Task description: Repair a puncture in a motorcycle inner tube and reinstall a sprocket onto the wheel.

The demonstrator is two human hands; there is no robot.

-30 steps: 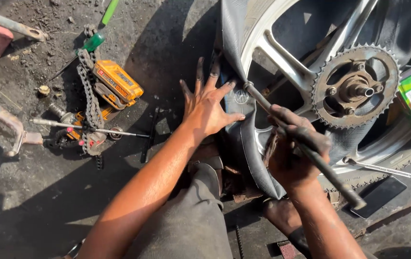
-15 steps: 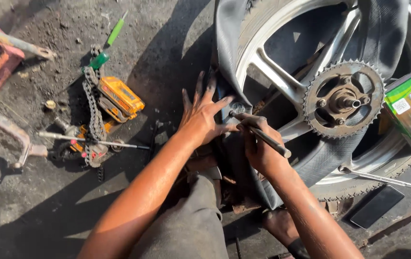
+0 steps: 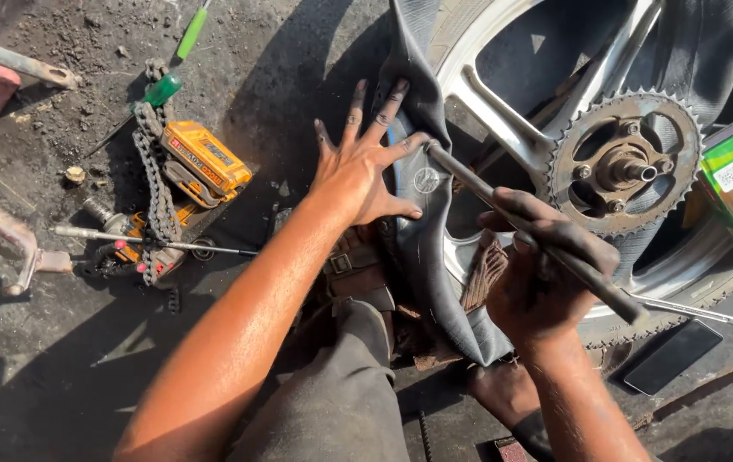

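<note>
Fingers (image 3: 358, 111) of our left hand (image 3: 358, 175) are spread wide and pressed flat against the black tyre (image 3: 422, 231) at the edge of the alloy wheel (image 3: 477, 85), the thumb hooked over the rubber close to the tip of the tyre lever (image 3: 503, 210). Our right hand (image 3: 546, 282) is wrapped in a closed fist around that long metal bar, which runs diagonally from the rim edge down towards the lower right. Compared with half a second earlier, we see the lever tip now seated higher along the rim, right at the left thumb, and the left palm shifted with it; we judge that the prying point has advanced along the bead and that the rubber is being held down while the bar levers. The wheel lies flat on the oily ground, its toothed sprocket (image 3: 619, 167) facing up at the hub. A slim wrench (image 3: 709, 316) lies just beside the rim at lower right, a dark phone (image 3: 673, 355) below it. Well apart to the left rest a drive chain (image 3: 157, 184), a yellow power tool (image 3: 204, 158) and a green-handled screwdriver (image 3: 180, 56).
</note>
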